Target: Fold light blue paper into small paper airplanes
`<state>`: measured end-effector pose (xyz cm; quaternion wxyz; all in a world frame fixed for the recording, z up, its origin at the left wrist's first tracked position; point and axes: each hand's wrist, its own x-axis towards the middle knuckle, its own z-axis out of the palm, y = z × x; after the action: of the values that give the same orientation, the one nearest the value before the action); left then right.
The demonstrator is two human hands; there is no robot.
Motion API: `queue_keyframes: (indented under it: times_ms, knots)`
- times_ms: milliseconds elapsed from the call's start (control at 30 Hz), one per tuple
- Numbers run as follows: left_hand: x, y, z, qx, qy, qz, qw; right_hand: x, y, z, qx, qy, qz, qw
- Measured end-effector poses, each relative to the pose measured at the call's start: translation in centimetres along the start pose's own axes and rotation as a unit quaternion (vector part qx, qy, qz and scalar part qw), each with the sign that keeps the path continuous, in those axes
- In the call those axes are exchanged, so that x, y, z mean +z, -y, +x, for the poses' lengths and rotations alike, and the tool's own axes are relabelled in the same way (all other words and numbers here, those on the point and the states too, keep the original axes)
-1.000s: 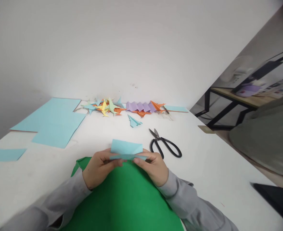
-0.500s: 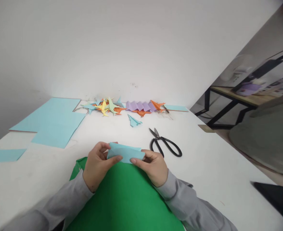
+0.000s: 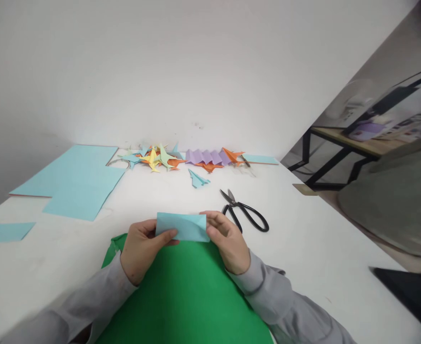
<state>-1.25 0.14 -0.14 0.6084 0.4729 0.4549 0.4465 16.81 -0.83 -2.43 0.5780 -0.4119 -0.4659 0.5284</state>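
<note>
A small folded sheet of light blue paper (image 3: 182,226) is held up over the front of the table. My left hand (image 3: 144,246) pinches its left end, thumb on the near face and fingers behind. At the right end, my right hand (image 3: 228,241) has its thumb and fingers closed at the paper's edge. Some of its fingers are hidden behind the sheet. Black-handled scissors (image 3: 237,204) lie just beyond my right hand with their blades slightly apart. A blue folded paper plane (image 3: 198,179) rests farther back.
Large blue sheets (image 3: 85,186) lie at the back left, and a small blue piece (image 3: 8,231) at the left edge. Folded paper figures (image 3: 162,157) and a pleated purple paper (image 3: 208,157) line the wall. Green cloth (image 3: 192,296) covers the front. A dark object (image 3: 407,291) sits right.
My right thumb has slid from the paper's near face to its right edge. The folded paper now looks flatter and more level, its top layer less raised.
</note>
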Motion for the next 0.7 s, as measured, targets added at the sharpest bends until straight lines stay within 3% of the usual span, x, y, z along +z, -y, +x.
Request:
queue_keyframes:
  times_ms: [100, 167, 433, 600, 700]
  knots:
    - [0.22, -0.1, -0.17, 0.004, 0.01, 0.015, 1.0, 0.13, -0.02, -0.15, 0.011, 0.079, 0.059, 0.995]
    - [0.24, -0.12, -0.16, 0.01, 0.014, 0.019, 1.0, 0.31, 0.09, -0.23, 0.013, 0.089, 0.059, 0.994]
    - [0.24, 0.25, -0.44, 0.021, 0.044, 0.066, 0.997, 0.57, 0.21, -0.47, 0.066, -0.023, -0.115, 0.991]
    - [0.73, 0.03, -0.35, 0.013, -0.039, -0.059, 0.997, 0.5, 0.03, -0.52, 0.05, -0.034, -0.114, 0.992]
    - [0.71, -0.06, -0.16, -0.053, -0.028, -0.089, 0.994, 0.74, 0.26, -0.58, 0.057, -0.019, -0.105, 0.993]
